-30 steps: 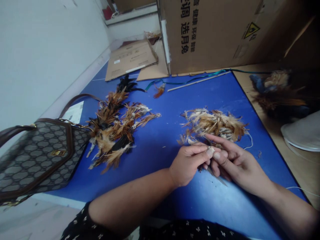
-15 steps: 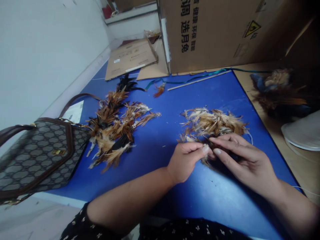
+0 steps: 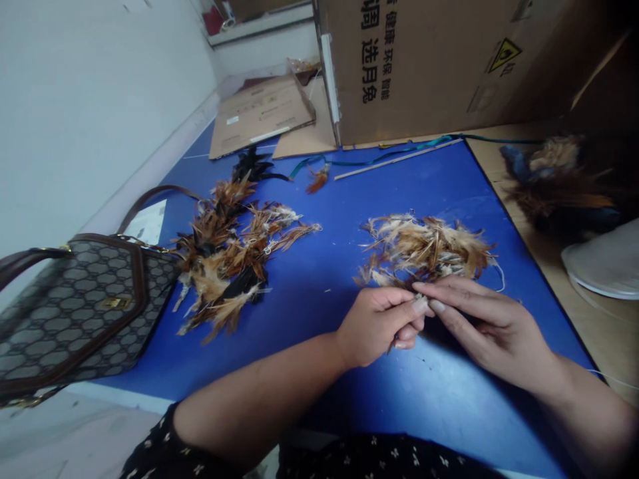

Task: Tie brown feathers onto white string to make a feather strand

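Note:
My left hand (image 3: 382,326) is closed in a pinch on a small bunch of feathers, whose pale fluffy end (image 3: 421,299) shows at the thumb tip. At that same end, the thumb and fingers of my right hand (image 3: 492,326) come together on it; the exact grip is partly hidden. Just beyond both hands lies a loose pile of brown, tan and white feathers (image 3: 429,246) on the blue table mat (image 3: 309,319). A white string loop (image 3: 500,274) sticks out at the pile's right side.
Brown and black feather strands (image 3: 224,246) lie left, beside a patterned handbag (image 3: 94,299). A small orange feather tuft (image 3: 318,179), a thin stick (image 3: 399,159) and a green ribbon (image 3: 359,163) lie behind. A large cardboard box (image 3: 424,73) stands at the back; dark feathers (image 3: 559,179) are right.
Both hands stay close together. My left hand has shifted slightly right, its lower fingers now curled into view, and the pinched feather end has moved slightly right and down.

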`<state>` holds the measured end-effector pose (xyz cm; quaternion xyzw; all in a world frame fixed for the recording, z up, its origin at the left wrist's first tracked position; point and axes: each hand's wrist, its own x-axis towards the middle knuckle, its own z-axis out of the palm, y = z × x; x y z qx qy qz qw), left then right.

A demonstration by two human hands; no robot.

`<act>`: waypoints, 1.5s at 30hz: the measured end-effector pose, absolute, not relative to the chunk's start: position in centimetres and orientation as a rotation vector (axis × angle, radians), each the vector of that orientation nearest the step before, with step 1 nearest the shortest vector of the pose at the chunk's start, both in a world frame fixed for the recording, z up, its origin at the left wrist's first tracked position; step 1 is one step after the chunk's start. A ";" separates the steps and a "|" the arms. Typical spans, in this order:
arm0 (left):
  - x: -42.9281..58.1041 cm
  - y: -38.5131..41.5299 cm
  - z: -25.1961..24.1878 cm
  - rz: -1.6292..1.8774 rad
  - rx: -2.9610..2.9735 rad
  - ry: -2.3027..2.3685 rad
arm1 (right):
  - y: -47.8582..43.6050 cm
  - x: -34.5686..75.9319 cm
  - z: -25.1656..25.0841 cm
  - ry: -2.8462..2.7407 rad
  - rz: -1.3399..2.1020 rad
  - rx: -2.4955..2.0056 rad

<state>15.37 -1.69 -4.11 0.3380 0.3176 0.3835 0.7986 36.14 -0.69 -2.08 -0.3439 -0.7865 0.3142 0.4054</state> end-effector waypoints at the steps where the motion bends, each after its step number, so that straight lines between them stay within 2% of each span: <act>1: 15.3 -1.7 -4.1 0.809 0.730 0.682 | -0.6 36.1 -2.1 -1.989 0.804 -0.865; 11: 15.7 -1.9 -3.5 0.830 0.721 0.776 | -0.5 35.8 -1.9 -1.921 0.814 -0.963; 18: 15.0 -1.6 -3.3 0.877 0.869 0.807 | -1.6 34.7 -2.6 -1.834 0.613 -0.964; 27: 14.7 -1.4 -2.9 0.907 1.038 0.913 | -2.0 35.4 -3.3 -2.054 0.546 -0.852; 31: 14.3 -1.0 -1.9 1.041 1.020 0.963 | -2.1 35.2 -2.7 -1.997 0.414 -1.025; 35: 13.7 -0.6 -0.8 1.243 0.922 1.009 | -2.2 35.2 -3.1 -2.338 0.429 -1.141; 39: 13.0 -0.8 -0.2 1.299 0.907 1.162 | -2.4 35.0 -4.3 -2.530 0.381 -1.175; 45: 12.3 -2.5 -1.6 1.384 0.881 1.326 | -2.2 34.3 -4.0 -2.290 0.531 -1.097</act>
